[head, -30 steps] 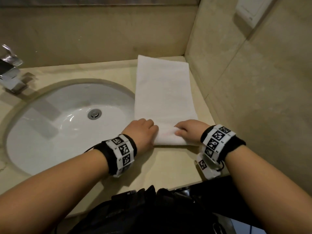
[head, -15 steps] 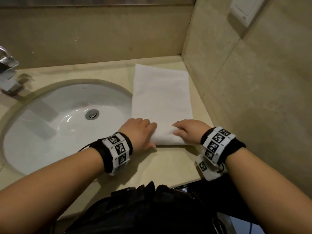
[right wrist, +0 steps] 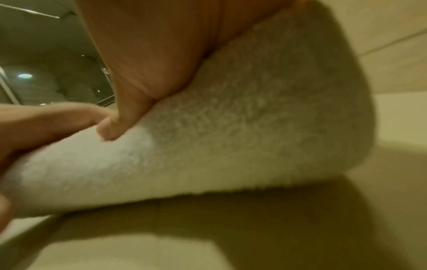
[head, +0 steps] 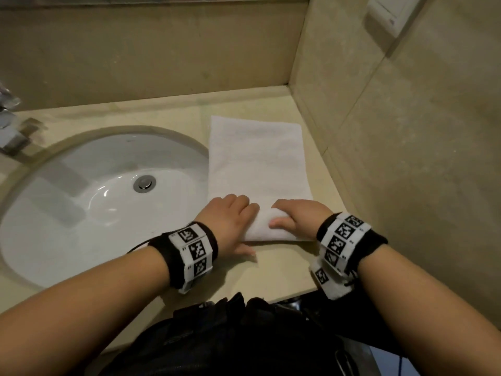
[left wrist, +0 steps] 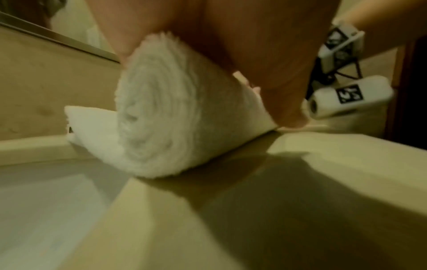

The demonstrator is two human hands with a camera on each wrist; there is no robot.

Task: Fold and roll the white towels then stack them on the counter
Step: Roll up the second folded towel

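A white towel (head: 257,161) lies folded in a long strip on the beige counter (head: 271,270), between the sink and the right wall. Its near end is wound into a thick roll (head: 267,229), whose spiral end (left wrist: 157,113) shows in the left wrist view. My left hand (head: 230,215) curls over the roll's left end, with the thumb on the counter behind it. My right hand (head: 295,217) curls over the right end, and its thumb (right wrist: 120,120) presses the roll's near side (right wrist: 231,137).
A white oval sink (head: 89,202) with a chrome drain (head: 144,183) sits just left of the towel. A chrome tap (head: 10,126) stands at the far left. Tiled walls close the back and right. A black bag (head: 230,337) hangs below the counter's front edge.
Both hands have wound the roll away from me. The roll is thicker, and the flat part of the towel beyond it is shorter.
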